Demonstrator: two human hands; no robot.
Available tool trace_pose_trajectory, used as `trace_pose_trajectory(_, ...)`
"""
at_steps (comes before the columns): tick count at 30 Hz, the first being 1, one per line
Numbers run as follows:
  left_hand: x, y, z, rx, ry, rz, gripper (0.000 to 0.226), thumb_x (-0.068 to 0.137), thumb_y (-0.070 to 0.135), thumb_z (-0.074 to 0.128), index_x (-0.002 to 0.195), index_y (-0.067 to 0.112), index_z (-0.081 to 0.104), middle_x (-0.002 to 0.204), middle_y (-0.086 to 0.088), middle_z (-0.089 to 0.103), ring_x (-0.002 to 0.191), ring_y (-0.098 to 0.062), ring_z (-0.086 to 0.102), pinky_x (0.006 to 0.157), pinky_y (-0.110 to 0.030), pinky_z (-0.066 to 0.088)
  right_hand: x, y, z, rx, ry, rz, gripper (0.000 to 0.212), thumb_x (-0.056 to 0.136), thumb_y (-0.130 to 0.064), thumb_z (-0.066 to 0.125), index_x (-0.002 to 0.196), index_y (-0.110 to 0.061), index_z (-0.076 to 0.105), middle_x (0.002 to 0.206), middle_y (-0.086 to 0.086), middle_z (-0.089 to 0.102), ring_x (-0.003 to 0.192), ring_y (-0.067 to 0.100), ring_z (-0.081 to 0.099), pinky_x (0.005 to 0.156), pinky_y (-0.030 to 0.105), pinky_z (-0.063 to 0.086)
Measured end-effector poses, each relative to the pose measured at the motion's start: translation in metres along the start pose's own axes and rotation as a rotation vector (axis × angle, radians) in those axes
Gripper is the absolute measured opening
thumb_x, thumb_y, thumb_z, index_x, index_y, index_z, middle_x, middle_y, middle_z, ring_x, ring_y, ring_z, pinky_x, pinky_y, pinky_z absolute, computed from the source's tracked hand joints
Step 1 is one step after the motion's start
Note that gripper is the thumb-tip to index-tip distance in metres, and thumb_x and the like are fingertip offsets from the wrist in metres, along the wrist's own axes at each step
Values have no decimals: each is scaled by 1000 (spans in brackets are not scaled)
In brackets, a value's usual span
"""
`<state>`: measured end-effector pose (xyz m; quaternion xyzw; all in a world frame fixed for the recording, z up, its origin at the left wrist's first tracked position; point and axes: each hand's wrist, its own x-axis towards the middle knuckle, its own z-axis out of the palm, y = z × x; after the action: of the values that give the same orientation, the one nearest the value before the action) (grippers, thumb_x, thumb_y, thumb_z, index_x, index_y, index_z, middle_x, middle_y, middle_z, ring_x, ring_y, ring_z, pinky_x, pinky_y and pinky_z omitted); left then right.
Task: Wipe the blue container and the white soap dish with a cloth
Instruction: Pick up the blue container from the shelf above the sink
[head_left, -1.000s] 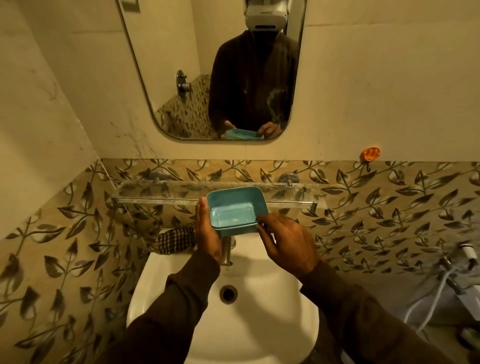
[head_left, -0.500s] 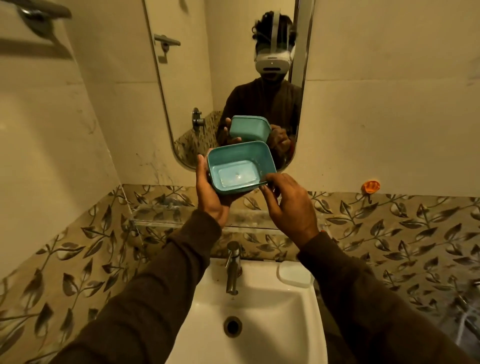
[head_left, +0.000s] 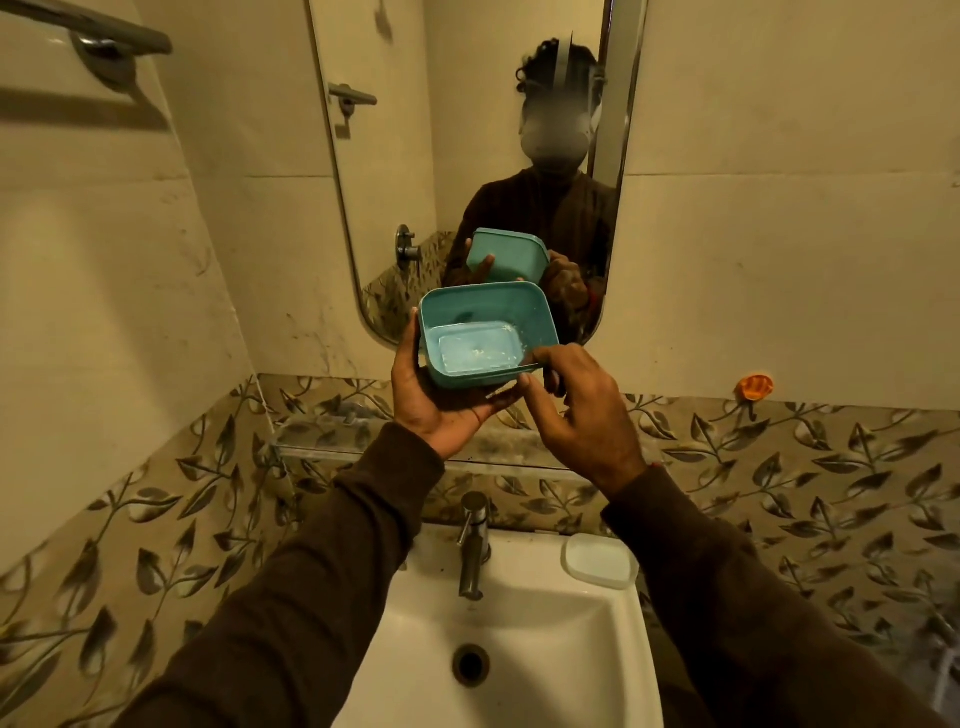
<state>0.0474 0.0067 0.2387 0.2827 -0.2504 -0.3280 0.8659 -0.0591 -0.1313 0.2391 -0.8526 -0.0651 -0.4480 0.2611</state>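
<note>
The left hand is cradling the blue container from beneath, fingers curled round its left side. The right hand is pinching its near right rim. The white soap dish is lying on the sink ledge, well below both hands. No legible writing is showing.

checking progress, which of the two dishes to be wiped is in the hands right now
The blue container: left hand cradles it from below, right hand pinches its rim. The white soap dish sits untouched on the sink edge.
</note>
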Motion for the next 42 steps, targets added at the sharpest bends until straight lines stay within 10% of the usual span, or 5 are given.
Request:
trace_pose_trajectory(10, -5, 14, -9, -40, -20, -20, 66, 81, 63, 52, 115, 13, 77, 120, -21, 71, 105, -42, 70, 84, -57, 57, 1, -2, 6, 59, -23, 6, 29, 95, -38, 53, 116, -18, 54, 96, -1, 54, 83, 14, 50, 68, 36, 51)
trace_pose_trajectory(15, -9, 20, -18, -20, 13, -86, 69, 91, 59, 40, 136, 11, 61, 131, -22, 64, 112, -46, 65, 91, -61, 54, -5, -1, 9, 103, -77, 15, 42, 94, -40, 53, 131, -21, 45, 99, -4, 55, 84, 10, 51, 66, 30, 52)
trace_pose_trajectory(21, -20, 27, -26, -8, -10, -230, 85, 60, 37, 72, 140, 10, 55, 137, -23, 55, 124, -46, 49, 95, -58, 48, -6, 4, 18, 178, -105, 73, 51, 96, -27, 53, 141, -28, 30, 110, -2, 61, 83, 11, 58, 62, 24, 51)
trace_pose_trajectory(26, -24, 33, -33, -44, -48, -310, 72, 83, 51, 65, 142, 12, 52, 131, -23, 62, 112, -44, 63, 91, -54, 52, -2, 3, 30, 261, -93, 97, 47, 98, -29, 52, 140, -30, 33, 108, -2, 65, 78, 10, 63, 58, 23, 53)
trace_pose_trajectory(42, -64, 89, -56, -6, 230, -82, 70, 100, 53, 45, 158, 18, 28, 148, -10, 39, 133, -35, 37, 87, -47, 59, -13, -12, 104, 408, -249, 232, 36, 98, -31, 53, 132, -28, 41, 98, -7, 63, 83, 6, 64, 69, 29, 59)
